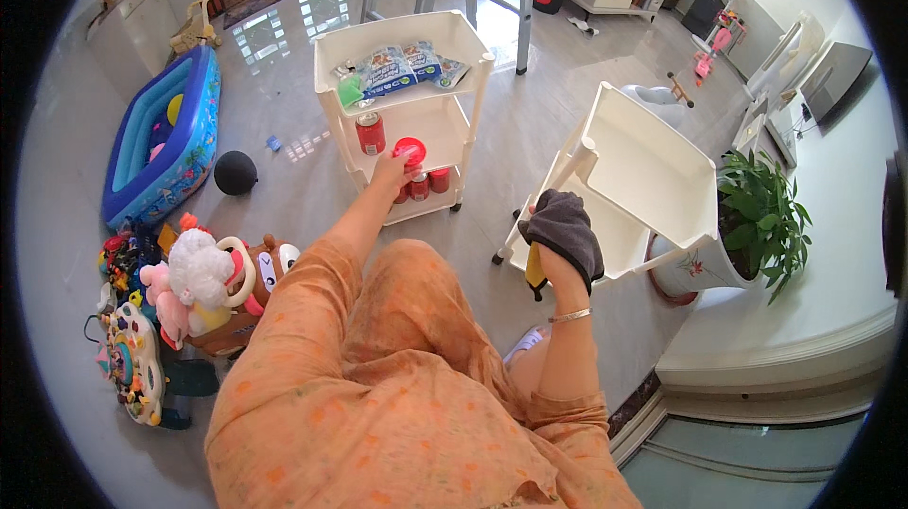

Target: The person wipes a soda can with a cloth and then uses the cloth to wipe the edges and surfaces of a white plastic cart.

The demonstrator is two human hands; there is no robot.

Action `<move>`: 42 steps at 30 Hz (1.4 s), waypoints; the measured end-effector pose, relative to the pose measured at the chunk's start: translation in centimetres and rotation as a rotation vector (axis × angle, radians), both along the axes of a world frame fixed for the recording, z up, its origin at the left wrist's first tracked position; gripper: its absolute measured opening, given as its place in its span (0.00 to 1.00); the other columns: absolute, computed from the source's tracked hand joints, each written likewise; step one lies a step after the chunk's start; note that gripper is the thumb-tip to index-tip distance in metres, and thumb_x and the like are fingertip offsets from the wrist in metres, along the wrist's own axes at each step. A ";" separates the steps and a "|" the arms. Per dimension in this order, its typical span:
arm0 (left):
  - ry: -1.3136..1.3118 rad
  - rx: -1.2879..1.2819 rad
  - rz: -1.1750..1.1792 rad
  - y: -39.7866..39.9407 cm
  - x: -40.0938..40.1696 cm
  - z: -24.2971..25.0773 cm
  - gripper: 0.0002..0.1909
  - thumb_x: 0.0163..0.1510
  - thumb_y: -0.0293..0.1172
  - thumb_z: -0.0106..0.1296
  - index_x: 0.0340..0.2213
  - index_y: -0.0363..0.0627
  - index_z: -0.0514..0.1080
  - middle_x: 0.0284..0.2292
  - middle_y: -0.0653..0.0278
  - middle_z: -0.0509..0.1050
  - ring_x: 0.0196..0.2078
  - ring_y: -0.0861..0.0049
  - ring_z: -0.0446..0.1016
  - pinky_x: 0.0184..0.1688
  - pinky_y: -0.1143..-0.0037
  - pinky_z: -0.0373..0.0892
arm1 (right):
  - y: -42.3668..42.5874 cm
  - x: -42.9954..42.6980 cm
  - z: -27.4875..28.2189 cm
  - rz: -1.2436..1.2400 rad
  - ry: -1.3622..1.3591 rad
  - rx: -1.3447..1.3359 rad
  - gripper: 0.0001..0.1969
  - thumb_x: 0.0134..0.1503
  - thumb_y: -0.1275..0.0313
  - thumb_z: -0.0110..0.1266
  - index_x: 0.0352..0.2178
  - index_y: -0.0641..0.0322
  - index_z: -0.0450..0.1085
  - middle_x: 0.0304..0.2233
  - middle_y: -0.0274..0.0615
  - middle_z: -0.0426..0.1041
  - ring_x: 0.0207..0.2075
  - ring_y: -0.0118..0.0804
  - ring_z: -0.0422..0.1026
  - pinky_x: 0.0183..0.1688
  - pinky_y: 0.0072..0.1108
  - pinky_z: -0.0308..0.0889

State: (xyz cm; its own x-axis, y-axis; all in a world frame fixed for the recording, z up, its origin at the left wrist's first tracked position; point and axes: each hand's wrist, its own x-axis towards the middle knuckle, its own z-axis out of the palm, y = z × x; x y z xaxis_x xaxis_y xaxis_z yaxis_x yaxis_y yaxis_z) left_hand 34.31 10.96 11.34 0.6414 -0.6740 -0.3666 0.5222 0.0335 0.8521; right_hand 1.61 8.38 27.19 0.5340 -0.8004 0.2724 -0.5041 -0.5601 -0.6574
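Note:
My left hand point(403, 170) holds a small red container with a clear-looking top point(410, 151) at the middle shelf of a white rolling cart point(397, 103). A red can point(370, 133) stands on that shelf, to the left of the hand. Several red cans point(420, 186) are on the bottom shelf, partly behind the hand. On the top shelf lie blue and white packets point(389, 72) and a green item point(350, 90). My right hand point(560, 232), draped with a dark grey cloth with a yellow part, is at the near side of a second, tilted white cart point(642, 161); its fingers are mostly hidden.
At the left are an inflatable pool point(167, 147), a black balloon point(235, 173) and piled toys point(206, 275). A metal ladder point(525, 5) stands behind the first cart. A potted plant point(759, 218) is right of the second cart, near a wall.

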 end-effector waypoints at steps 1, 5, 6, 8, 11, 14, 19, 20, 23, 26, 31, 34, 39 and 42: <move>0.007 -0.020 0.106 -0.3 1.6 -2.1 0.15 0.54 0.25 0.45 0.43 0.37 0.61 0.34 0.53 0.71 0.29 0.69 0.74 0.24 0.77 0.74 | -0.1 0.2 -0.1 0.006 -0.004 0.000 0.08 0.52 0.68 0.48 0.29 0.62 0.63 0.30 0.51 0.65 0.33 0.51 0.67 0.36 0.32 0.63; 0.099 -0.069 0.357 -0.8 5.0 -6.2 0.15 0.50 0.23 0.46 0.42 0.39 0.62 0.31 0.54 0.70 0.26 0.68 0.73 0.23 0.77 0.72 | -0.4 0.7 0.7 -0.039 0.194 -0.020 0.08 0.52 0.67 0.44 0.30 0.60 0.64 0.31 0.52 0.66 0.36 0.53 0.67 0.38 0.35 0.62; 0.108 -0.056 0.402 -0.8 5.5 -6.9 0.16 0.47 0.23 0.49 0.41 0.39 0.62 0.28 0.57 0.69 0.23 0.71 0.71 0.21 0.79 0.69 | -0.4 0.8 1.0 -0.032 0.206 -0.001 0.08 0.51 0.67 0.44 0.30 0.59 0.64 0.31 0.52 0.66 0.37 0.54 0.67 0.38 0.35 0.62; 0.049 -0.027 0.387 0.0 6.3 -7.0 0.17 0.46 0.23 0.50 0.40 0.38 0.62 0.27 0.59 0.69 0.21 0.73 0.69 0.19 0.80 0.67 | -0.8 0.8 1.1 -0.017 0.221 -0.048 0.08 0.51 0.67 0.45 0.30 0.58 0.64 0.31 0.52 0.65 0.37 0.54 0.67 0.38 0.36 0.62; -0.018 -0.029 0.417 0.2 2.9 -5.7 0.18 0.45 0.24 0.52 0.40 0.37 0.63 0.25 0.61 0.68 0.19 0.77 0.67 0.19 0.81 0.64 | -0.3 0.8 2.2 -0.043 0.290 -0.068 0.10 0.50 0.64 0.45 0.30 0.58 0.63 0.32 0.50 0.66 0.37 0.52 0.67 0.39 0.35 0.62; -0.090 -0.072 0.350 0.5 -1.4 -0.9 0.20 0.46 0.28 0.53 0.42 0.39 0.64 0.26 0.63 0.68 0.23 0.79 0.66 0.22 0.82 0.63 | 0.4 0.7 3.7 -0.052 0.344 -0.082 0.11 0.51 0.64 0.45 0.31 0.59 0.63 0.32 0.49 0.66 0.37 0.51 0.67 0.38 0.35 0.61; -0.426 -0.015 -0.801 0.5 -12.7 12.0 0.18 0.54 0.42 0.49 0.42 0.44 0.69 0.38 0.63 0.71 0.38 0.79 0.68 0.42 0.79 0.65 | 0.8 -0.9 1.7 0.098 0.189 -0.400 0.12 0.51 0.64 0.46 0.34 0.60 0.63 0.37 0.49 0.68 0.46 0.49 0.64 0.47 0.30 0.60; -0.537 0.049 -0.909 0.2 -15.4 14.0 0.19 0.54 0.42 0.49 0.43 0.43 0.69 0.39 0.63 0.71 0.39 0.80 0.69 0.43 0.79 0.65 | 0.5 -1.0 1.9 0.139 0.264 -0.283 0.15 0.50 0.64 0.47 0.38 0.59 0.63 0.41 0.49 0.67 0.49 0.47 0.62 0.53 0.29 0.57; -0.594 0.062 -1.044 -0.8 -19.2 14.9 0.21 0.54 0.42 0.50 0.44 0.40 0.68 0.41 0.63 0.71 0.40 0.79 0.70 0.44 0.79 0.65 | 0.4 -2.4 -1.0 0.085 0.048 -0.380 0.20 0.49 0.65 0.48 0.44 0.59 0.62 0.43 0.49 0.67 0.49 0.48 0.62 0.53 0.29 0.57; -0.305 -0.122 -0.992 -1.5 -20.4 12.7 0.22 0.54 0.42 0.50 0.44 0.38 0.67 0.41 0.62 0.71 0.42 0.78 0.70 0.45 0.78 0.65 | -0.5 -4.9 0.0 0.107 0.153 -0.107 0.19 0.49 0.63 0.52 0.42 0.59 0.67 0.42 0.49 0.69 0.45 0.47 0.65 0.48 0.28 0.61; 0.089 -0.376 -0.994 -1.5 -21.5 11.1 0.22 0.55 0.43 0.47 0.45 0.38 0.67 0.41 0.63 0.72 0.43 0.77 0.70 0.46 0.76 0.65 | -1.2 -9.3 -1.0 0.265 -0.185 0.263 0.21 0.50 0.70 0.54 0.47 0.63 0.65 0.48 0.42 0.67 0.50 0.34 0.64 0.53 0.23 0.58; 0.104 -0.386 -0.977 -1.7 -22.0 11.3 0.19 0.55 0.40 0.45 0.43 0.40 0.67 0.38 0.63 0.72 0.41 0.77 0.71 0.46 0.75 0.66 | -1.3 -13.6 -0.8 0.111 -0.043 0.492 0.21 0.50 0.70 0.54 0.47 0.65 0.65 0.46 0.40 0.69 0.45 0.32 0.68 0.47 0.21 0.63; 0.225 -0.438 -0.865 -1.2 -22.9 12.6 0.16 0.54 0.35 0.46 0.41 0.39 0.68 0.36 0.61 0.73 0.36 0.76 0.72 0.39 0.76 0.69 | -1.4 -17.7 0.0 -0.114 0.281 0.873 0.18 0.51 0.66 0.52 0.42 0.64 0.69 0.37 0.39 0.73 0.34 0.27 0.72 0.32 0.19 0.68; -0.029 -0.371 -0.857 -0.8 -24.5 12.7 0.12 0.54 0.34 0.47 0.38 0.40 0.68 0.30 0.66 0.72 0.30 0.82 0.71 0.30 0.80 0.69 | -0.4 -17.1 -1.8 -0.169 -0.185 0.561 0.20 0.56 0.61 0.48 0.46 0.62 0.66 0.34 0.36 0.72 0.33 0.25 0.70 0.35 0.18 0.65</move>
State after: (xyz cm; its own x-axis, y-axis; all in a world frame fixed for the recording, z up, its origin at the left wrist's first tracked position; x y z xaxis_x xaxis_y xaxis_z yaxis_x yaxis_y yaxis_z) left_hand 9.81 10.14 24.04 -0.1232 -0.9921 -0.0248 0.4731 -0.0807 0.8773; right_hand -15.52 7.95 25.35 0.3714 -0.9180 -0.1389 -0.4053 -0.0257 -0.9138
